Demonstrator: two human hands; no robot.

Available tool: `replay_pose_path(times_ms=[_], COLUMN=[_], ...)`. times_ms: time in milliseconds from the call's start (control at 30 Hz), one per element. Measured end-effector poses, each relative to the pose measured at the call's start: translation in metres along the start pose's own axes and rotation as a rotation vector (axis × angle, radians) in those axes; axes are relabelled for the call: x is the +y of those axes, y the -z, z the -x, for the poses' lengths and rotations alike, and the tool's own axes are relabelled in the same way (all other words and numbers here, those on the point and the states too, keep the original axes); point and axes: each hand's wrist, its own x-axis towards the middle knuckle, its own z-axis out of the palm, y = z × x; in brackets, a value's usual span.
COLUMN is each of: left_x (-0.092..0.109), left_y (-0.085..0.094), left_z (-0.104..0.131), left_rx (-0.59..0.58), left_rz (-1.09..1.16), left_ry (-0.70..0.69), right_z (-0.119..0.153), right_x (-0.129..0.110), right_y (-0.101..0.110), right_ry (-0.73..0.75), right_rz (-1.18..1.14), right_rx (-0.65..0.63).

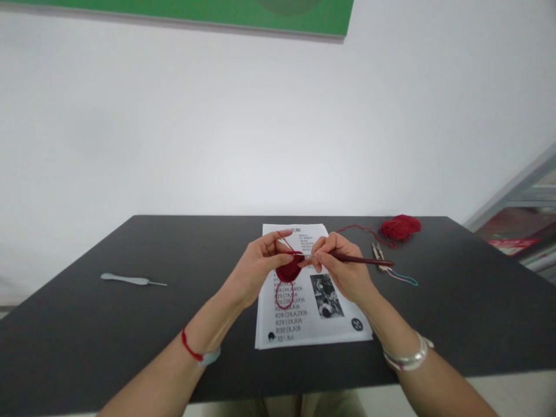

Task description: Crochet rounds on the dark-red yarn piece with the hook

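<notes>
So, the right hand (343, 259) has a pencil-ish pinch on a slim hook with a glossy dark-red handle (362, 260), its metal end right at the top edge of a small deep-red crocheted yarn piece (289, 270). The left hand (260, 260) pinches that piece, a thin red yarn strand (285, 240) running up to its raised finger. It's all held above white printed paper sheets (324, 334) on a matte black table (195, 243). My worry: if that left finger relaxes, the strand could go slack and slip off the hook. The loose red yarn loop (285, 308) dangling underneath might snag, too.
</notes>
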Motion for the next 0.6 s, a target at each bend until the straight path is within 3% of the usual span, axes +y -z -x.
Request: replay_pose_path(times_ms=[267,433,600], left_x=[-0.002,-0.007,-0.011], left_y=[-0.008,-0.012,-0.014], left_z=[0.0,0.0,0.002], left_rx=[0.094,0.175,0.216], left_rz=[-0.161,-0.242,-0.28], left_ry=[-0.086,-0.121,-0.121], right_z=[0.01,0.014,0.014], right_x=[0.006,0.006,0.009], right_y=[0.004,-0.003,-0.004], right_ry=[0.116,0.399,0.61], right_rz=[0.384,0.723,0.914], right_rx=[0.027,-0.018,-0.101])
